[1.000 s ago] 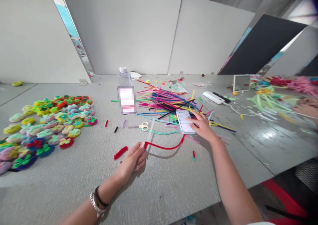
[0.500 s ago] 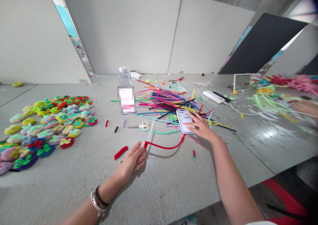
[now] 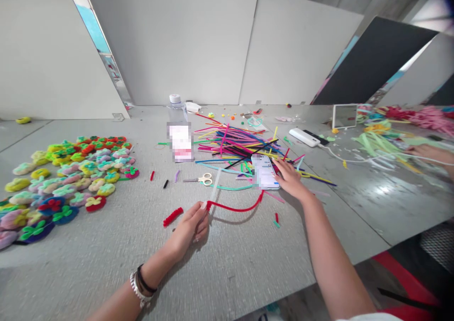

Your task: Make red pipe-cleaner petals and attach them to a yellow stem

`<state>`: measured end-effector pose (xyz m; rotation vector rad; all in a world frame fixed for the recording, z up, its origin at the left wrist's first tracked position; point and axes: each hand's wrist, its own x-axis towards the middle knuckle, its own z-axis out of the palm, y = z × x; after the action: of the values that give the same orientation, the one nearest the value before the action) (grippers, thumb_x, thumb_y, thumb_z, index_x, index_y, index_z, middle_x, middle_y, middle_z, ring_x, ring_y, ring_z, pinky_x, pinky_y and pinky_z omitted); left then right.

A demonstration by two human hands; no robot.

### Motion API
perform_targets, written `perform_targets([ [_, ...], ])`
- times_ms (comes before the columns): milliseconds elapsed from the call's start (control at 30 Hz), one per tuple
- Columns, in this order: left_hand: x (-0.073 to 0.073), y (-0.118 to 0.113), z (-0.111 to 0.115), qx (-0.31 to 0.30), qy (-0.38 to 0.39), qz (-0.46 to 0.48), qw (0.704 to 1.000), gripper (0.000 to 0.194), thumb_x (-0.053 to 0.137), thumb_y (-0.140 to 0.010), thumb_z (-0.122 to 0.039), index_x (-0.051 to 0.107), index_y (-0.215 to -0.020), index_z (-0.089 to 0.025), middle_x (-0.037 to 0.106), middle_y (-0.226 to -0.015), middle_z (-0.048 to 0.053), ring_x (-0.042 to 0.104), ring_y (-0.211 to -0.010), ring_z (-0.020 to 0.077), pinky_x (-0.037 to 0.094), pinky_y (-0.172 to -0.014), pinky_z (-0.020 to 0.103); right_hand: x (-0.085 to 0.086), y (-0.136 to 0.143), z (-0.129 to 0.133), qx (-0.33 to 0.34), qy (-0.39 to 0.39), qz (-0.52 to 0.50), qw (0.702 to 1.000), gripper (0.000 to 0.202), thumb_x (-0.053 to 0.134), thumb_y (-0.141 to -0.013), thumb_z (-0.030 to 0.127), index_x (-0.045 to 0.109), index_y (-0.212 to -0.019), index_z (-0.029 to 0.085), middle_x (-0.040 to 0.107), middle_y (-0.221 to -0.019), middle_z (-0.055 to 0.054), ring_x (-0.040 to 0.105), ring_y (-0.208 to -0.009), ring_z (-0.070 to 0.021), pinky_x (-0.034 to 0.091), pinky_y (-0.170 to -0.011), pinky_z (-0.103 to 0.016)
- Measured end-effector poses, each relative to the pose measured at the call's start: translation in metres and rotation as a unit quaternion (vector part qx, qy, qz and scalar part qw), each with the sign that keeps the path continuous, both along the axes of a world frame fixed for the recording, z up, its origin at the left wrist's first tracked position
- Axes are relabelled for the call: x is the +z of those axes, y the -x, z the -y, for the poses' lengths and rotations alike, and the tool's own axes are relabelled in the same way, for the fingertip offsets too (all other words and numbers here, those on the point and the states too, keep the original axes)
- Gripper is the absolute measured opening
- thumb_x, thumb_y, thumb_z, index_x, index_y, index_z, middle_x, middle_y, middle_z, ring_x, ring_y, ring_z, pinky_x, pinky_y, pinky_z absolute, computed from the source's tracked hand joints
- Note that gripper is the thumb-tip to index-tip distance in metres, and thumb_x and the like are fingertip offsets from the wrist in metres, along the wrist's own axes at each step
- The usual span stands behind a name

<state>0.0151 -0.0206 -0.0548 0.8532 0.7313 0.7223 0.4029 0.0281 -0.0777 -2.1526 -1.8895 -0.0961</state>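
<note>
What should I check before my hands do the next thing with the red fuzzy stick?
1. Left hand pinches the red pipe cleaner: ok.
2. White pipe cleaner held in the same pinch: cannot tell.
3. Right hand free: not ok, it rests on the phone.
4. Scissors lie near on the table: ok.
5. Spare sticks in the pile: ok.

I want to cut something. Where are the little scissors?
The small cream-handled scissors lie mid-table, in front of the clear water bottle, left of the white phone.
</note>
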Motion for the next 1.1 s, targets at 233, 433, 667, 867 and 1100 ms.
perform_targets([
  [233,-0.003,0.001,-0.001,0.0,-0.001,0.003,1.0,0.049,0.063,-0.08,-0.059,0.035,-0.072,-0.02,0.031,-0.051,-0.011,0.023,-0.039,0.0019,0.018,-0.037,0.016,0.001,0.0,0.0,-0.004,0.025,-0.011,1.0,0.06,0.042,-0.09,0.034,0.033,-0.149,0.03,0.033,-0.155,-0.007,0.032,-0.139,-0.0353,0.033,-0.106,-0.06],
  [433,0.0,0.0,0.0,0.0,0.0,0.003,1.0,0.05,0.063,-0.079,-0.06,0.034,-0.071,-0.02,0.03,-0.051,-0.011,0.022,-0.039,0.0022,0.018,-0.037,0.016,-0.001,-0.003,0.001,0.025,0.015,-0.023,0.999,0.065,0.045,-0.089,0.044,0.031,-0.15,0.024,0.032,-0.155,-0.011,0.031,-0.14,-0.0363,0.031,-0.108,-0.058],
  [667,0.0,0.001,0.001,-0.002,-0.005,-0.003,1.0,0.047,0.061,-0.082,-0.058,0.035,-0.073,-0.02,0.029,-0.052,-0.011,0.022,-0.039,0.0027,0.017,-0.038,0.017,0.004,0.001,0.004,0.049,-0.002,-0.036,0.998,0.059,0.046,-0.09,0.042,0.038,-0.146,0.029,0.034,-0.154,-0.009,0.03,-0.141,-0.0341,0.029,-0.109,-0.057],
  [867,0.001,0.0,0.0,-0.004,-0.005,0.002,1.0,0.047,0.06,-0.082,-0.058,0.034,-0.072,-0.02,0.029,-0.052,-0.011,0.022,-0.039,0.0028,0.017,-0.038,0.017,0.013,0.015,0.003,0.091,-0.032,-0.02,0.995,0.046,0.042,-0.092,0.041,0.052,-0.137,0.034,0.034,-0.154,-0.003,0.032,-0.139,-0.0319,0.03,-0.108,-0.056],
  [1100,0.003,0.0,0.001,-0.001,-0.001,-0.007,1.0,0.047,0.061,-0.082,-0.058,0.034,-0.072,-0.02,0.029,-0.052,-0.011,0.022,-0.039,0.0027,0.017,-0.038,0.017,0.013,0.036,-0.001,0.041,-0.005,-0.042,0.998,0.057,0.041,-0.092,0.047,0.037,-0.147,0.03,0.025,-0.158,-0.007,0.023,-0.143,-0.035,0.028,-0.107,-0.061],
])
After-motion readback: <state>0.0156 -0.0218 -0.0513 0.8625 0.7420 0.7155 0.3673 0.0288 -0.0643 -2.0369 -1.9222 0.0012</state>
